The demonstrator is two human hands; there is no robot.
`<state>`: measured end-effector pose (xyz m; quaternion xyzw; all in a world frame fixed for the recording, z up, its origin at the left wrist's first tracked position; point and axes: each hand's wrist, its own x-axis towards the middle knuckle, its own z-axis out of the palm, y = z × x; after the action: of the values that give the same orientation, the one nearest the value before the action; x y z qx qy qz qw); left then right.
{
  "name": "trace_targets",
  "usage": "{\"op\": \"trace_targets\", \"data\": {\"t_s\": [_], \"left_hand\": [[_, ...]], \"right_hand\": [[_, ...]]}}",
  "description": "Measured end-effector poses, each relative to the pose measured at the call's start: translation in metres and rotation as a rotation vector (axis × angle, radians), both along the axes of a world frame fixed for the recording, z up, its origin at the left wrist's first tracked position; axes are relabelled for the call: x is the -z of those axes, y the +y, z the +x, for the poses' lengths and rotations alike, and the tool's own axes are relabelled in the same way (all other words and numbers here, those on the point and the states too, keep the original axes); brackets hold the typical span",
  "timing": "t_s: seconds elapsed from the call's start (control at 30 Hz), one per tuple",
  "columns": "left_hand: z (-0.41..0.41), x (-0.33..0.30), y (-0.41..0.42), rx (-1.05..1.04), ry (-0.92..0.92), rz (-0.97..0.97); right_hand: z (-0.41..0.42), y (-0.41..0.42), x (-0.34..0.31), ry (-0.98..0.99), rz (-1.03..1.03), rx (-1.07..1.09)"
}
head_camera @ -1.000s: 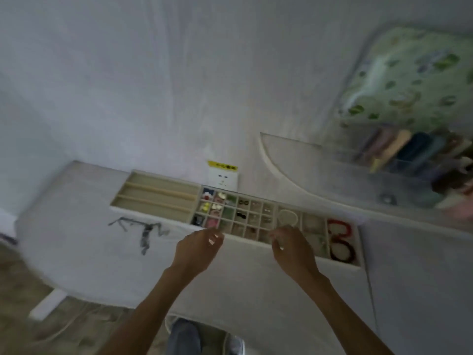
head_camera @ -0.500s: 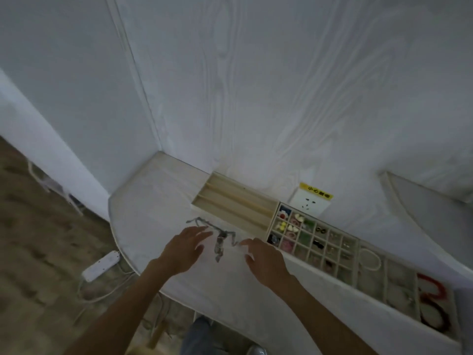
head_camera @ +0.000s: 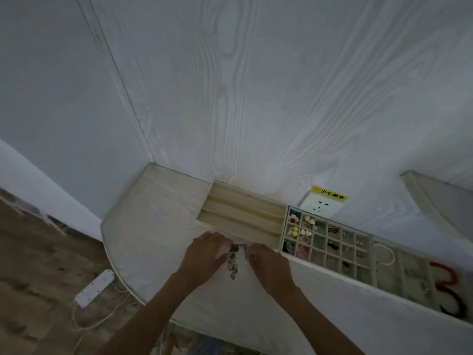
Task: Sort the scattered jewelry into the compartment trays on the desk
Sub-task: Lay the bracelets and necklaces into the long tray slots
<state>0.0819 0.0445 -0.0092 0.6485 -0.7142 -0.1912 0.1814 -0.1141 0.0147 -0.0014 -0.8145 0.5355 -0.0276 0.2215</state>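
Single head-worn wide-angle view, looking forward and down, close above desk (head_camera: 153, 226); wall (head_camera: 256, 98) beyond

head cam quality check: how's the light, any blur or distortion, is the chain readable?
Head view: dim, flat light with no glare or hard shadows; wide-angle bending curves the desk edge and wall seam; the far-right tray smears toward the frame edge; the metal chain between the left hand and right hand is small, its links soft.

Only legible text: yellow label (head_camera: 330, 196) w/ black Chinese chars "小心触电", stuck along top edge of white wall socket (head_camera: 319, 208), on wall just behind the trays. No other readable text, nos. or brands.
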Motion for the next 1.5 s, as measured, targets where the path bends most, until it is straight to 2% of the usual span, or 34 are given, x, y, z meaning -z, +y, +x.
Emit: {"op": "trace_targets", "data": {"t_s": [0.13, 0.27, 0.5, 0.63, 0.77, 0.87, 1.13, 1.27, 1.37, 1.43, 1.5], "left_hand": [[-0.012, 0.002, -0.002, -0.102, -0.002, 0.102], [-0.006, 0.016, 0.001, -0.23, 0.19, 0.212], [0.011, 0.015, -0.007, -0.158, 0.276, 0.261], [0.03, 0.013, -0.007, -0.113, 0.277, 0.345], [0.043, 0.004, -0.001, -0.166, 0.318, 0.337], [0.045, -0.013, -0.006, -0.042, 0.441, 0.321], [0.017, -0.076, -0.044, 0.296, 0.603, 0.53], [-0.003, -0.103, -0.057, 0.331, 0.655, 0.442], [-0.005, -0.112, -0.07, 0.304, 0.652, 0.359], [-0.003, -0.119, -0.081, 0.281, 0.628, 0.33], [-0.001, -0.126, -0.092, 0.298, 0.597, 0.284]], "right_hand": [[0.009, -0.005, -0.005, -0.074, -0.037, -0.025], [0.02, -0.01, -0.01, -0.012, -0.006, -0.088], [0.03, -0.009, -0.005, 0.023, -0.04, -0.074], [0.03, -0.009, -0.003, -0.002, 0.042, -0.004], [0.027, -0.009, -0.01, 0.088, 0.142, -0.147], [0.026, -0.016, -0.039, 0.09, 0.174, -0.17], [0.015, -0.044, -0.15, -0.053, 0.133, -0.156], [0.008, -0.057, -0.181, -0.017, 0.2, -0.104], [-0.002, -0.063, -0.192, -0.2, 0.336, 0.087], [-0.01, -0.066, -0.199, -0.254, 0.329, 0.163], [-0.018, -0.068, -0.203, -0.218, 0.256, 0.179]]}}
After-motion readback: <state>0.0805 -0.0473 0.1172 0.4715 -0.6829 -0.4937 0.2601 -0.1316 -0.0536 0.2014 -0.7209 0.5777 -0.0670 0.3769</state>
